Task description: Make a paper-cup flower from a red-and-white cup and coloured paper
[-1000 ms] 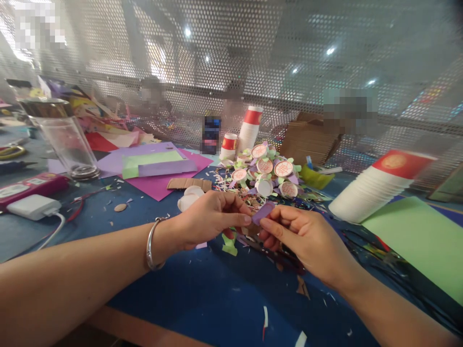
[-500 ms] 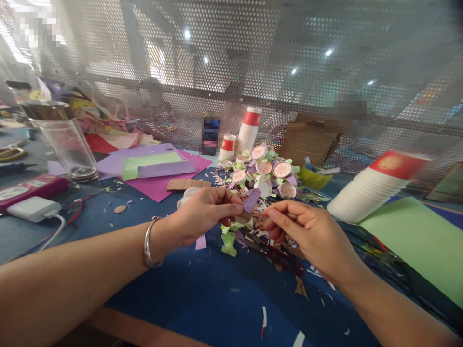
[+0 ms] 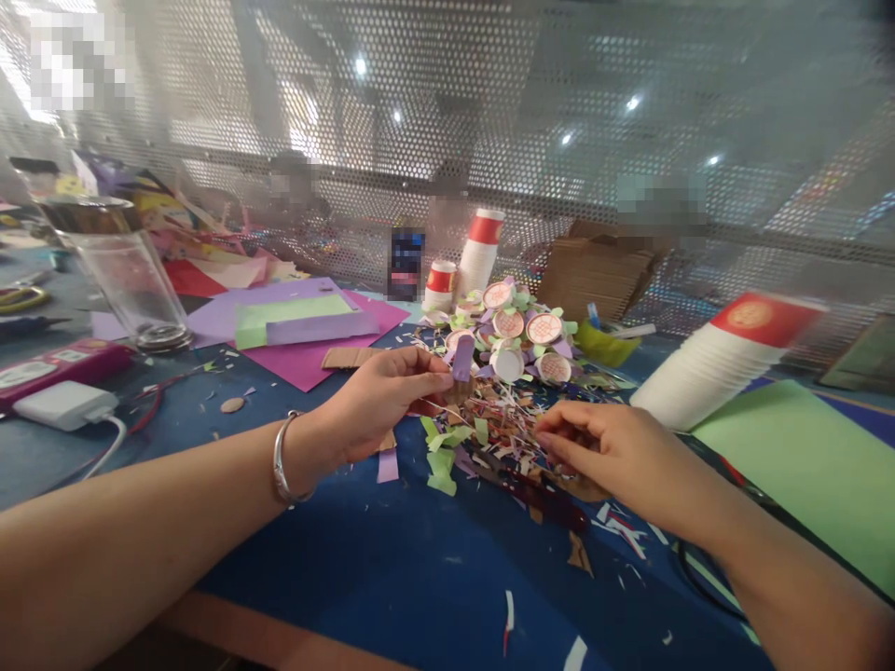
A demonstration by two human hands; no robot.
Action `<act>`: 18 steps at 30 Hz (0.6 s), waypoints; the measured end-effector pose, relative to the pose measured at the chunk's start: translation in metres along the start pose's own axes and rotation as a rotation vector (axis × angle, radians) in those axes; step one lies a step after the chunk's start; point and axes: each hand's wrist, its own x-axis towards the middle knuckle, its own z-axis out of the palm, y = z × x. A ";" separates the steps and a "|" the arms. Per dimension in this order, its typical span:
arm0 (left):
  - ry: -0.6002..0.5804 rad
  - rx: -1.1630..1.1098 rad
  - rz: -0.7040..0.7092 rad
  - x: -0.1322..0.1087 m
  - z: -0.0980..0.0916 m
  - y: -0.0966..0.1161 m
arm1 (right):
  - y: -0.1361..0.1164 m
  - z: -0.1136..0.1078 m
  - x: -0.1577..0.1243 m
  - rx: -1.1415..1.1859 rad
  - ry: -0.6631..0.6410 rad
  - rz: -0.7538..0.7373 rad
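Observation:
My left hand (image 3: 392, 401), a bracelet on its wrist, pinches a small purple paper strip (image 3: 462, 359) that stands upright with a brown piece below it. My right hand (image 3: 601, 443) hovers low over the right side of a heap of paper and cardboard scraps (image 3: 503, 419). Its fingers are curled in against the thumb; whatever lies between them is hidden. Behind the strip sits a cluster of round printed paper discs (image 3: 543, 328) with green and purple tabs. Loose green paper pieces (image 3: 442, 466) lie below my left hand, near a dark red-handled tool (image 3: 545, 499).
A leaning stack of paper cups (image 3: 727, 354) stands at right beside green paper (image 3: 804, 466). Two more cup stacks (image 3: 479, 252) are at the back. A glass bottle (image 3: 132, 280), a purple power strip (image 3: 62, 368) and a white charger (image 3: 66, 405) are at left. Perforated metal panelling (image 3: 489, 121) closes the back.
My left hand has moved slightly left and up with the purple strip, which now stands more upright. My right hand has drawn away to the right and lower, widening the gap between hands.

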 end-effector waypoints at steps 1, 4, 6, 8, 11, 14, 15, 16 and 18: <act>-0.005 0.007 -0.001 0.000 0.000 0.000 | -0.001 -0.001 -0.001 -0.032 -0.035 0.012; -0.012 0.026 0.002 -0.001 0.000 -0.001 | -0.003 -0.004 -0.004 -0.103 -0.103 0.009; -0.018 0.034 0.013 -0.001 -0.001 -0.001 | -0.005 -0.006 -0.005 -0.126 -0.128 -0.016; -0.023 0.039 0.024 0.000 -0.002 -0.001 | -0.005 -0.008 -0.006 -0.126 -0.149 -0.047; -0.027 0.045 0.012 0.000 -0.002 -0.001 | -0.005 -0.010 -0.006 -0.131 -0.192 -0.072; -0.022 0.047 -0.005 0.000 0.000 -0.001 | 0.000 -0.011 -0.007 -0.163 -0.177 -0.099; -0.022 0.046 -0.008 -0.001 0.001 -0.001 | 0.003 -0.011 -0.008 -0.177 -0.154 -0.115; -0.022 0.044 -0.010 -0.001 0.001 -0.001 | 0.006 -0.011 -0.008 -0.190 -0.123 -0.135; -0.026 0.037 -0.020 -0.001 0.001 -0.002 | 0.012 -0.011 -0.009 -0.198 -0.053 -0.176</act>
